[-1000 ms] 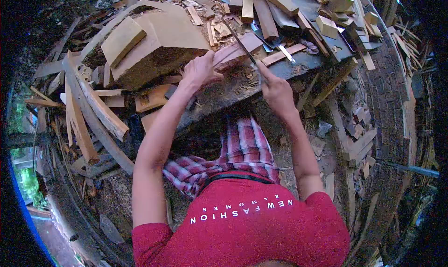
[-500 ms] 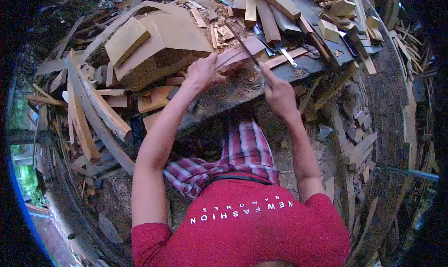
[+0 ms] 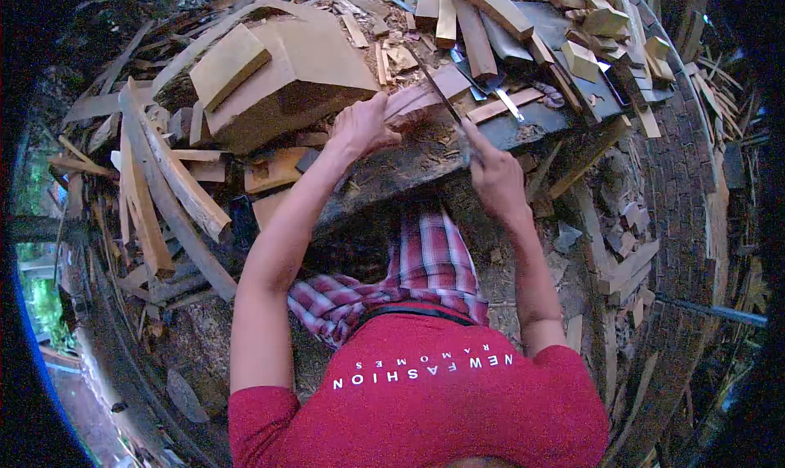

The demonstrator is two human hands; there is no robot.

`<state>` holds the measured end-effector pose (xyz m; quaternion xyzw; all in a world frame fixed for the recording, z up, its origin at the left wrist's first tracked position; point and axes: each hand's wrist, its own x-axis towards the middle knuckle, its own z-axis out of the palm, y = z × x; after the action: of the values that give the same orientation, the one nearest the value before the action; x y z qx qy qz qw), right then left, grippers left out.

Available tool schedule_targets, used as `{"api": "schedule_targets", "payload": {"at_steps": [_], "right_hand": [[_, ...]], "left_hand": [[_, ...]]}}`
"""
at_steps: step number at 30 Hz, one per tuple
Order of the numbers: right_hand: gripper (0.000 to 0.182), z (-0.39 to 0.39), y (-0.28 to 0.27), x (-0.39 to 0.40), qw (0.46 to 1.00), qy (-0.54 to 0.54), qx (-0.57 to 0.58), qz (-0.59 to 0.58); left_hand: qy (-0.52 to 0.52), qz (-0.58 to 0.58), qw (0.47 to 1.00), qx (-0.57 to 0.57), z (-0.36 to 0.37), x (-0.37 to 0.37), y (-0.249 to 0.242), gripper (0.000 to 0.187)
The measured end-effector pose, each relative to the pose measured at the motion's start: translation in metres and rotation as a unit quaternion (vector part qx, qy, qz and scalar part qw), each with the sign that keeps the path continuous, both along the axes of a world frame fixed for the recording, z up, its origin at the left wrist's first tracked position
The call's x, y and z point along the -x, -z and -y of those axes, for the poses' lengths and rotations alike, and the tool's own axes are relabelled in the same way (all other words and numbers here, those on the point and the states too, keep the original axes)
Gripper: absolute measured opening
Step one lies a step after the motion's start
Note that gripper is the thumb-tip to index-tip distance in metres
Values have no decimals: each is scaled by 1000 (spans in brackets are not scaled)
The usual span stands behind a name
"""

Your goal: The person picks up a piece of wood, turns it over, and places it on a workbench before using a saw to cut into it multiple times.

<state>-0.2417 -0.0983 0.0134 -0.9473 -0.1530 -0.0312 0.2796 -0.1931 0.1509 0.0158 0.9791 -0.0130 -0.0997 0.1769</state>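
A reddish-brown wooden block (image 3: 421, 98) lies on the dark workbench (image 3: 409, 167). My left hand (image 3: 362, 127) is closed on its left end, thumb over the top. In my right hand (image 3: 495, 174) is the handle of a hand saw, mostly hidden by the fingers. The thin dark saw blade (image 3: 435, 84) is seen nearly edge-on, crossing the right part of the block and pointing away from me. Whether its teeth are in the wood cannot be made out. A dark line runs along the block's top.
A large angular timber block (image 3: 298, 67) stands left of the work, with a smaller board (image 3: 231, 66) on it. Long curved strips (image 3: 176, 182) lean at the left. Several offcuts (image 3: 580, 61) pile up at the back right, near a metal-bladed tool (image 3: 509, 103). Shavings litter the bench.
The saw and my right hand have shifted slightly forward and right in view. My left hand stays on the block. The whole scene has moved a little with the camera.
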Motion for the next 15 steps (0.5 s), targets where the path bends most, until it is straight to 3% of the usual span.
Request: {"api": "schedule_targets", "payload": {"at_steps": [5,10,15], "right_hand": [[53,-22,3,-32,1000,0,-20,-11],[53,8,1,12,998,27,-13,-63],[58,7,10,-3,999,-8,-37,11]], "left_hand": [[-6,3,1000,1,2,3,-1,61],[-2,-1,1000,-1,1,1,-1,61],[8,9,1000,3,-1,-2,5,62]]}}
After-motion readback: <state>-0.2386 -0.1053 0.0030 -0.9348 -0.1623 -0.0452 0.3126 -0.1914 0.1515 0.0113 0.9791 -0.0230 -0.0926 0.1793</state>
